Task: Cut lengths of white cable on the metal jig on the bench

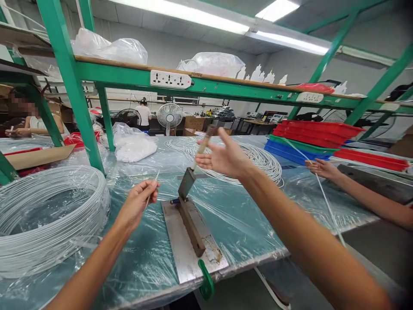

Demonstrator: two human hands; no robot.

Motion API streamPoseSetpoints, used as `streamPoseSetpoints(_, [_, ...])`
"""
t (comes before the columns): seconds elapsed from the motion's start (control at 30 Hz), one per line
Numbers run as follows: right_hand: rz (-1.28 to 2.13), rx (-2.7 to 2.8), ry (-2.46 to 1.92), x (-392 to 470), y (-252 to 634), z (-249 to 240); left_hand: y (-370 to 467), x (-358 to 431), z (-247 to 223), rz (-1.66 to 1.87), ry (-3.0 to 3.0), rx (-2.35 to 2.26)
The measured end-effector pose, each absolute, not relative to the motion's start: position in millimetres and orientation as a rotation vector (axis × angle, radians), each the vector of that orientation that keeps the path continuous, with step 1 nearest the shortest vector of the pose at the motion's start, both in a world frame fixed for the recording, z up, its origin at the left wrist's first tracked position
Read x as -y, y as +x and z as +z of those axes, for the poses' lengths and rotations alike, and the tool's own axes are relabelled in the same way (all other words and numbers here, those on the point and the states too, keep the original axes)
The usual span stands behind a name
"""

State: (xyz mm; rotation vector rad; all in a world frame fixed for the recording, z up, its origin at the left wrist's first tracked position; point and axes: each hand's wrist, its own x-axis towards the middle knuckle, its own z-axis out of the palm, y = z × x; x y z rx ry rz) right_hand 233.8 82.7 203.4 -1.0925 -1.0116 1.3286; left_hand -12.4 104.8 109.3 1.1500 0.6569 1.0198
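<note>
My left hand (142, 199) pinches a short, thin white piece of tubing or wire (157, 175) left of a lever cutter. The cutter has a metal base plate (183, 258), a brown bar (192, 228) and a raised metal blade (187, 182). Its upright handle (202, 148) leans to the right. My right hand (226, 156) is beside the handle with its fingers spread and the palm turned toward it; whether it touches the handle is hard to tell. A green clamp (205, 280) sits at the plate's front end.
A large coil of white wire (54, 215) lies at left, with looser coils (258, 159) behind my right hand. Red trays (316, 135) are stacked at right. Another person's hand (322, 168) holds a long white strand. A green shelf frame (112, 75) spans the table.
</note>
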Motion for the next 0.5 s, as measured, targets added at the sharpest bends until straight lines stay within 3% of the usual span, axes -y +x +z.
streamPoseSetpoints(0.27, [1.232, 1.036, -1.357, -212, 229, 182, -28, -87, 109, 0.972, 1.326, -0.794])
streamPoseSetpoints(0.5, [0.949, 1.148, -1.307, -200, 198, 163, -44, -96, 113, 1.196, 1.273, -0.89])
